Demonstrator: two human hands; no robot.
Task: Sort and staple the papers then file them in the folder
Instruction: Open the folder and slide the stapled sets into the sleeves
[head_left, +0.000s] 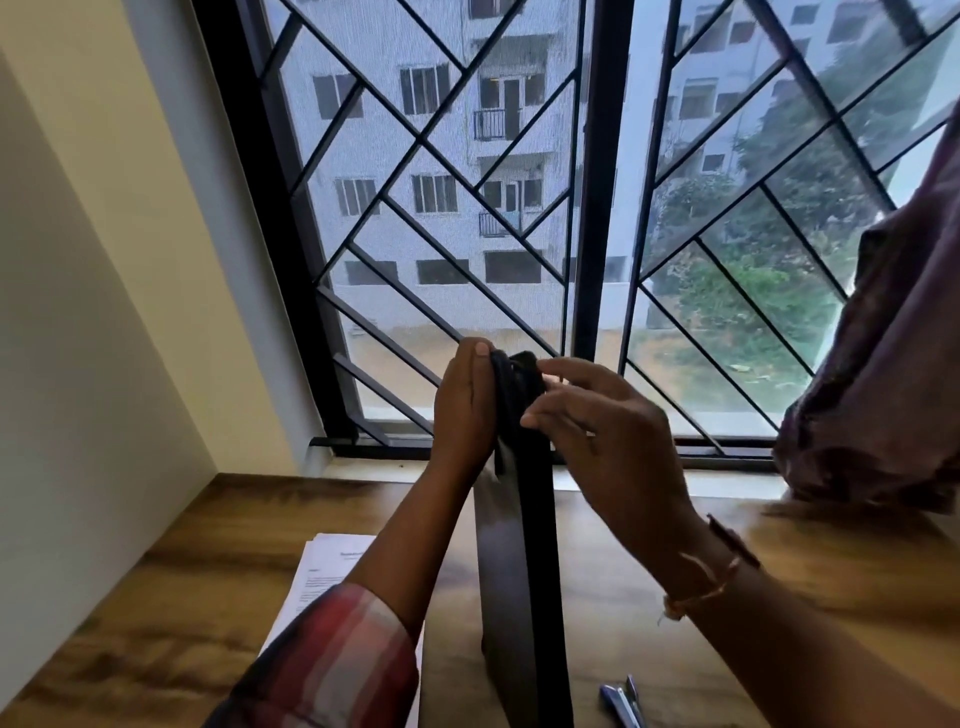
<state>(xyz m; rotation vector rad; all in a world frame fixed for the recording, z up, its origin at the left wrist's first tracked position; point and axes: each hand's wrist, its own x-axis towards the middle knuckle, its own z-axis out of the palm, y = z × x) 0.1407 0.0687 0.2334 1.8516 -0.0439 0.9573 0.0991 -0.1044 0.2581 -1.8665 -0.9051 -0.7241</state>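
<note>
A black folder (519, 571) stands upright on its edge on the wooden desk (156, 597), its spine facing me. My left hand (465, 410) holds the folder's top from the left, fingers wrapped around its upper edge. My right hand (597, 426) pinches the top from the right, at what looks like a black band or flap there. A stack of printed white papers (324, 566) lies flat on the desk to the left, partly hidden under my left forearm and checked sleeve.
A blue stapler or pen-like item (621, 701) lies at the bottom edge, right of the folder. A barred window (519, 208) rises behind the desk. A purple curtain (883, 364) hangs at the right, its end resting on the sill.
</note>
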